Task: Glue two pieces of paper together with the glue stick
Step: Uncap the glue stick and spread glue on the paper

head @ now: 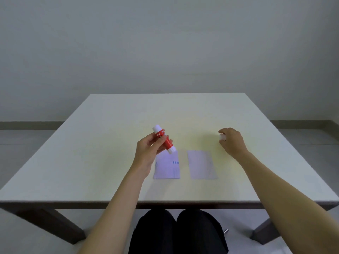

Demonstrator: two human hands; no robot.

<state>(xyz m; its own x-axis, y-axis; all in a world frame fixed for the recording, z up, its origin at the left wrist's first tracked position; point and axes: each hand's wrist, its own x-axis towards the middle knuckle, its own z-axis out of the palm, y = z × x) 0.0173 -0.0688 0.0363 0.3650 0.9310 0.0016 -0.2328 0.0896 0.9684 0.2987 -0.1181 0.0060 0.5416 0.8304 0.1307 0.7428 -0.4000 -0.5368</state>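
My left hand [148,151] holds a red and white glue stick [165,140] tilted above the table, its lower white end over the top edge of the left paper [167,166]. That paper is a small white sheet with blue marks. A second plain white paper [201,165] lies flat just to its right, with a narrow gap between them. My right hand [232,142] rests on the table to the right of the papers, fingers curled around a small white cap [222,137].
The white table [110,125] has its front edge near my dark-clad knees [176,233]. A bare grey wall stands behind the table's far edge.
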